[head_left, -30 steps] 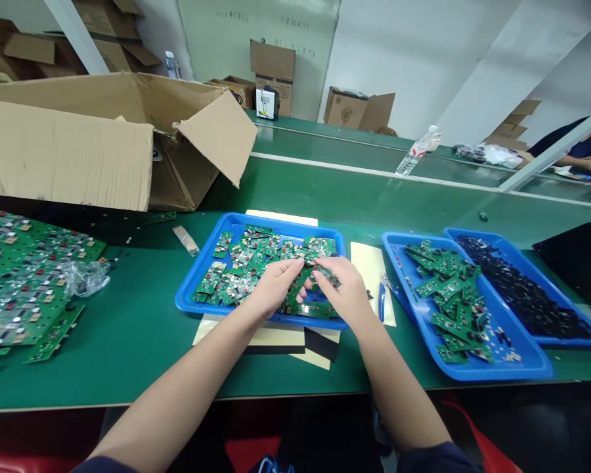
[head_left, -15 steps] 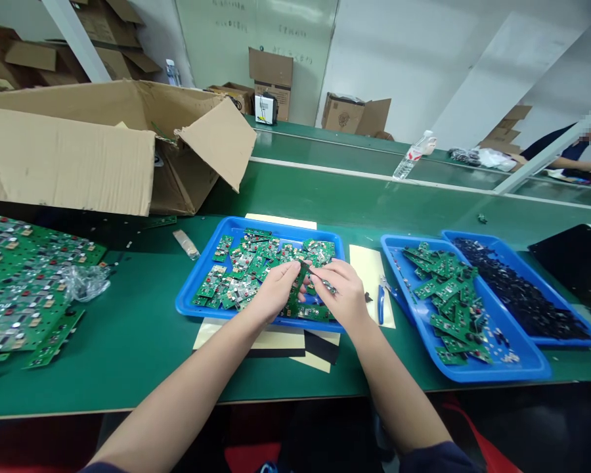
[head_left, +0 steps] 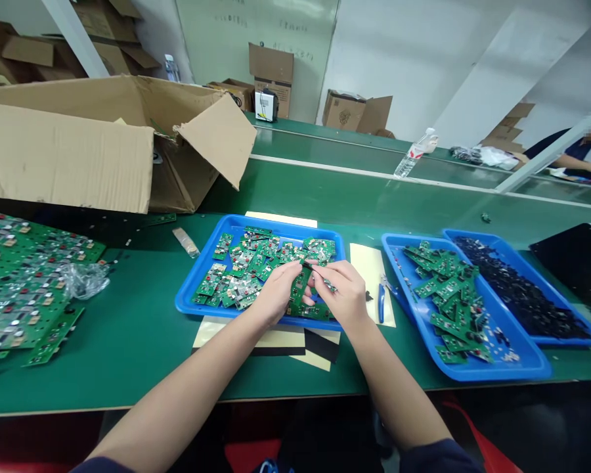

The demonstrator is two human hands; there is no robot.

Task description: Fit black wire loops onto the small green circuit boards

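Observation:
Over the left blue tray (head_left: 187, 299), my left hand (head_left: 280, 292) is closed on a narrow green circuit board (head_left: 299, 289), which stands tilted between thumb and fingers. A small black piece (head_left: 306, 264) shows at the board's upper end. My right hand (head_left: 343, 292) is pinched at that same end, its fingertips close to the black piece. A thin dark thing and a speckled greenish bit show at the right fingers, too small to name. Many loose circuit boards (head_left: 243, 263) lie in the tray below both hands.
To the right, one blue tray (head_left: 517, 371) holds boards; another (head_left: 588, 338) holds small black parts. Blue-handled pliers (head_left: 381, 302) lie on yellow paper (head_left: 367, 263). Large board panels (head_left: 24, 282), a plastic bag (head_left: 85, 281) and an open carton (head_left: 69, 157) occupy the left. A water bottle (head_left: 414, 155) stands behind.
Both hands stay over the tray with the circuit board. The right fingertips have shifted slightly at the board's upper end, and the view has moved a little.

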